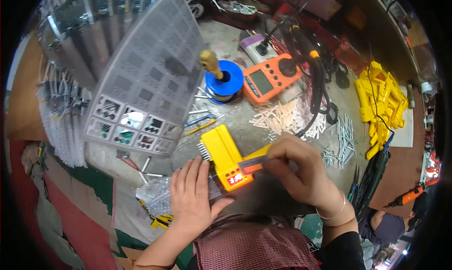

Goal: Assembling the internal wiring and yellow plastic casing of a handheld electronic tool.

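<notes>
In front of me lies a yellow device [220, 150] with a lit red digital display [234, 179], small buttons and a row of metal pins along its left side. My left hand [192, 194] rests palm down with fingers stretched out, its fingertips near the pins and its thumb below the display. Pinched in my right hand [301, 171] is a flat grey strip [252, 165]; its tip reaches over the device's right edge just above the buttons. Another yellow part [259, 153] shows behind the strip, partly hidden by that hand.
A blue solder spool [224, 84] with a wooden handle in it and an orange multimeter [270, 79] stand behind. Parts lie in piles; yellow housings [381, 100] are heaped right, near a soldering iron [372, 185]. A clear sheet [146, 72] leans left; bubble wrap [155, 194] lies beside my left hand.
</notes>
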Action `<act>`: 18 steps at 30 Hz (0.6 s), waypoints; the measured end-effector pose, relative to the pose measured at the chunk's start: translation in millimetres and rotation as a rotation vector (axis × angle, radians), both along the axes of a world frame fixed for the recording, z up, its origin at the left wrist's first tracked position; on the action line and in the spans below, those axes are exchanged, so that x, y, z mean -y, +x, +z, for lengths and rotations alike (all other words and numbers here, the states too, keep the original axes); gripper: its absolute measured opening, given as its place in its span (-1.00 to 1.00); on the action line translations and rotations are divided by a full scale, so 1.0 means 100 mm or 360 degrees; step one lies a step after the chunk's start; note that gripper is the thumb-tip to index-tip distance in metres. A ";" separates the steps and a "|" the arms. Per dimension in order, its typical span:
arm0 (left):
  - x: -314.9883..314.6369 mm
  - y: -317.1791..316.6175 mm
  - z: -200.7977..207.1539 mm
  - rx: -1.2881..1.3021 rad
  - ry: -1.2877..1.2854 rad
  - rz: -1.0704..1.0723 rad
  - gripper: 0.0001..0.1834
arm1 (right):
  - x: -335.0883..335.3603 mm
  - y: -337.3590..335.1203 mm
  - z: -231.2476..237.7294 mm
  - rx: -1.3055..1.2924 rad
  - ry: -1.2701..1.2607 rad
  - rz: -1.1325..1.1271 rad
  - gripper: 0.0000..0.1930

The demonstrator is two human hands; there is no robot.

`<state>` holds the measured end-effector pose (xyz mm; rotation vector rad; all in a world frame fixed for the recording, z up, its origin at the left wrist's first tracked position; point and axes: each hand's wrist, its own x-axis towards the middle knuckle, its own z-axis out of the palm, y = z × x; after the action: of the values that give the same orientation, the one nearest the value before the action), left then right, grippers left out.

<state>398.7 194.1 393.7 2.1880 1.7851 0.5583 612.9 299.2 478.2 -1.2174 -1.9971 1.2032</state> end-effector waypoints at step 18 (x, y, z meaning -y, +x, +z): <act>-0.22 -0.64 0.29 0.1937 0.0176 0.0823 -0.38 | -0.35 -1.46 -0.41 0.0050 0.0470 0.0137 -0.81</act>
<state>334.6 216.1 422.9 0.8847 1.4943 1.6460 467.1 333.7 437.3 -1.0175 -2.1771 0.8906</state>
